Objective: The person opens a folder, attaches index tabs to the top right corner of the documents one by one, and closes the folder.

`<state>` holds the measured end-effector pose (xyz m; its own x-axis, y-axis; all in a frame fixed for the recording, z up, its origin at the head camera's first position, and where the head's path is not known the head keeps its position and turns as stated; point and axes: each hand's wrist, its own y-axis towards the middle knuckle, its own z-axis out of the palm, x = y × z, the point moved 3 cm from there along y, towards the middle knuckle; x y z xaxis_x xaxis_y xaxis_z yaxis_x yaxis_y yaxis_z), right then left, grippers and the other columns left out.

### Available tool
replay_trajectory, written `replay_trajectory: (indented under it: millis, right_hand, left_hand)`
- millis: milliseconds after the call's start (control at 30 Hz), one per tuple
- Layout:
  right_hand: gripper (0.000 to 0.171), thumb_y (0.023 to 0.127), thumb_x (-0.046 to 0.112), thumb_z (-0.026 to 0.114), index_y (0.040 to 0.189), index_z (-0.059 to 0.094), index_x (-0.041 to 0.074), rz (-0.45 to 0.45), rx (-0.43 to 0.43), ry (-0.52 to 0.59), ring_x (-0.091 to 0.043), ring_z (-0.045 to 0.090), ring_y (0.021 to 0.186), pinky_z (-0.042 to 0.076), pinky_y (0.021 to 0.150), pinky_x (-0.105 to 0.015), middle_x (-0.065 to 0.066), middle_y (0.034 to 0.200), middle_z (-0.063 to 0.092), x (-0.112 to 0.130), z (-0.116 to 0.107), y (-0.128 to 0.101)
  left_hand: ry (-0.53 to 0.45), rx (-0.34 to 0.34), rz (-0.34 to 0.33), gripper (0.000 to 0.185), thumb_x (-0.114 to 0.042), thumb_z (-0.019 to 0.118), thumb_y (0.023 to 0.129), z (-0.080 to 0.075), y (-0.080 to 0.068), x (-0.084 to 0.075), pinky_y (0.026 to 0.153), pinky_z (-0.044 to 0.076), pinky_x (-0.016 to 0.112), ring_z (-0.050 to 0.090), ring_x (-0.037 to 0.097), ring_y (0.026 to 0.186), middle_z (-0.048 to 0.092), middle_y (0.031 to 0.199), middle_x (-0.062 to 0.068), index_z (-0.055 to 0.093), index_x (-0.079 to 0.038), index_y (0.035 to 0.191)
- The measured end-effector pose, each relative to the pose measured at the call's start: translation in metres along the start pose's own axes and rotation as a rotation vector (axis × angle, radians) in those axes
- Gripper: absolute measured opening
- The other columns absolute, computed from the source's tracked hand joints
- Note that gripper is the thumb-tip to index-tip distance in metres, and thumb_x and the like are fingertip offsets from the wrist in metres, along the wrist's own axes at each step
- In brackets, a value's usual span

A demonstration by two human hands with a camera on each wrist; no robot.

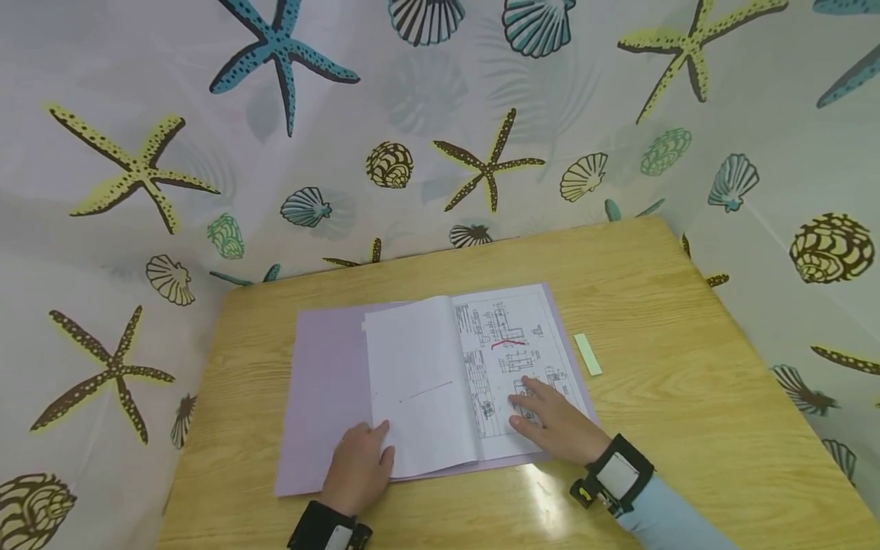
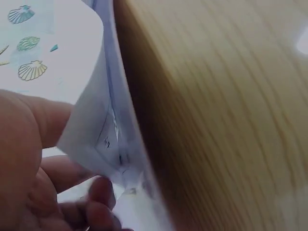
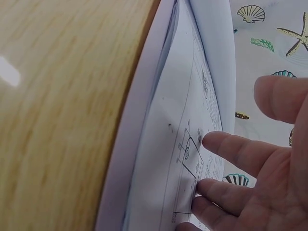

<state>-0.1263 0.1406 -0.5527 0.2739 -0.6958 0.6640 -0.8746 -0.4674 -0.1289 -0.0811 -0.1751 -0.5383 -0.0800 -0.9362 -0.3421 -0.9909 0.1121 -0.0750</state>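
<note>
On the table lies a lilac folder (image 1: 323, 397), spread out under bound white sheets. My left hand (image 1: 357, 466) is at the near left edge of the left page (image 1: 419, 359), which is blank but for a thin slanted line. In the left wrist view that page (image 2: 89, 130) bends up at its corner, held between thumb and fingers, the thumb tip hidden behind it. Over the right page (image 1: 505, 321), printed with technical drawings and marked with a red line, my right hand (image 1: 557, 420) spreads its fairly straight fingers. Its fingertips rest at the drawing (image 3: 192, 154).
A small pale green strip (image 1: 587, 354) lies right of the folder. The wooden table (image 1: 674, 367) meets a wall covering (image 1: 357, 176) patterned with starfish and shells behind and at both sides. Both wrists wear black straps (image 1: 622, 466) with small devices.
</note>
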Motion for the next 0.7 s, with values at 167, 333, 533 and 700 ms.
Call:
replay_trajectory:
  millis: [167,333,533,700]
  right_hand:
    - [0.054,0.097,0.047,0.049,0.134,0.057,0.008,0.001,-0.002,0.001,-0.045,0.026,0.138,0.027,0.107,-0.060,-0.022,0.152,0.030,0.001,0.000,0.000]
    - [0.053,0.097,0.045,0.051,0.132,0.058,0.006,-0.004,-0.002,0.016,-0.045,0.026,0.138,0.027,0.106,-0.061,-0.023,0.151,0.030,0.003,-0.001,-0.001]
    - [0.056,0.097,0.048,0.049,0.133,0.057,0.005,-0.005,0.009,0.037,-0.046,0.025,0.138,0.026,0.106,-0.062,-0.023,0.151,0.029,0.005,-0.003,-0.003]
    - [0.056,0.097,0.047,0.050,0.134,0.056,0.005,-0.001,0.012,0.037,-0.045,0.024,0.138,0.026,0.106,-0.062,-0.023,0.152,0.028,0.004,-0.003,-0.003]
  left_hand:
    - [0.084,-0.020,0.032,0.036,-0.023,0.072,0.083,0.003,0.001,-0.001,0.078,0.049,0.047,0.053,0.033,0.099,0.059,0.108,0.017,0.070,0.004,0.107]
    - [0.079,0.015,0.031,0.043,-0.026,0.070,0.085,0.004,0.002,-0.004,0.093,0.046,0.052,0.053,0.036,0.116,0.060,0.121,0.019,0.066,0.006,0.114]
    - [0.067,0.002,0.010,0.048,-0.028,0.071,0.085,0.004,0.003,-0.007,0.094,0.044,0.053,0.052,0.035,0.115,0.060,0.119,0.017,0.062,-0.001,0.123]
    - [0.063,-0.057,0.029,0.046,-0.029,0.072,0.084,0.002,0.004,-0.011,0.094,0.045,0.050,0.053,0.032,0.112,0.059,0.116,0.014,0.064,-0.003,0.121]
